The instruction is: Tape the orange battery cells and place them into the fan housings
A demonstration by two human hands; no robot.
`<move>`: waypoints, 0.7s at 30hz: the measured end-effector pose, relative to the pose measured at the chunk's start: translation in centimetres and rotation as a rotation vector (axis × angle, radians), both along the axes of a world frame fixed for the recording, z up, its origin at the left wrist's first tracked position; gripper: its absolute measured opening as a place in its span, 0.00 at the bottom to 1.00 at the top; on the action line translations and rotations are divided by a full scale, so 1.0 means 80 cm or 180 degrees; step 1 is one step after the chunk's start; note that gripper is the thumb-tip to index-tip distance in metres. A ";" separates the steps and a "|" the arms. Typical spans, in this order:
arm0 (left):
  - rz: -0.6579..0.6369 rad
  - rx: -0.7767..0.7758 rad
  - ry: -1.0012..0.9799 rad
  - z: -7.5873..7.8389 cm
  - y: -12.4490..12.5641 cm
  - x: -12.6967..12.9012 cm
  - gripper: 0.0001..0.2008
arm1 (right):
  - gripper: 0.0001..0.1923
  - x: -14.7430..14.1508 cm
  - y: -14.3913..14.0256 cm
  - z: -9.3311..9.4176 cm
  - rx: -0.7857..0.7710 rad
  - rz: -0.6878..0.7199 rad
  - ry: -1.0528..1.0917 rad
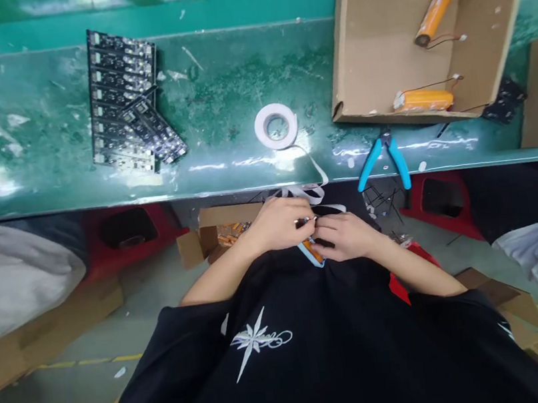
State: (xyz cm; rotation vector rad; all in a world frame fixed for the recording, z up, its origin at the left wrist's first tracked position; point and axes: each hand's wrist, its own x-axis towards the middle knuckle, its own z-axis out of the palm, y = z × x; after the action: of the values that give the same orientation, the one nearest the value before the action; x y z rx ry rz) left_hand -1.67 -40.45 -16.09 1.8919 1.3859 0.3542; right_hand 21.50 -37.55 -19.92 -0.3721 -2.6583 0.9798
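My left hand [280, 223] and my right hand [347, 235] meet close to my body, below the green bench's front edge. Together they grip a small orange battery pack [311, 249] with a pale blue end; most of it is hidden by my fingers. A white tape strip [318, 174] runs from the tape roll [276, 125] on the bench down to my hands. The fingers of both hands pinch around the pack and the tape's end.
A green bench [212, 89] carries stacked black circuit boards [125, 102], blue-handled cutters [384, 157] and a cardboard box [377, 44] holding two orange battery packs [423, 99]. Red stools, cardboard boxes and other people's clothing lie below and at both sides.
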 end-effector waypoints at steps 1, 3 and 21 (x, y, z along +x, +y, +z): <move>-0.0024 0.0022 -0.0017 0.002 0.001 0.000 0.14 | 0.17 0.000 -0.003 -0.001 0.0033 -0.0024 0.0008; -0.0112 0.0071 -0.0036 0.007 0.002 0.000 0.14 | 0.15 -0.002 -0.009 0.000 0.0116 0.0008 -0.0120; -0.1087 -0.0063 0.0304 -0.042 -0.009 -0.017 0.19 | 0.18 -0.032 -0.022 0.019 0.0550 0.0389 -0.1003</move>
State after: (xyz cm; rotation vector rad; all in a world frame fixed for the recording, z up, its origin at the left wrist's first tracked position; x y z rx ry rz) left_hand -3.03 -41.14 -19.41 2.1059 1.0922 0.0819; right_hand 18.94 -39.34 -18.43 -0.3542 -3.0558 0.7697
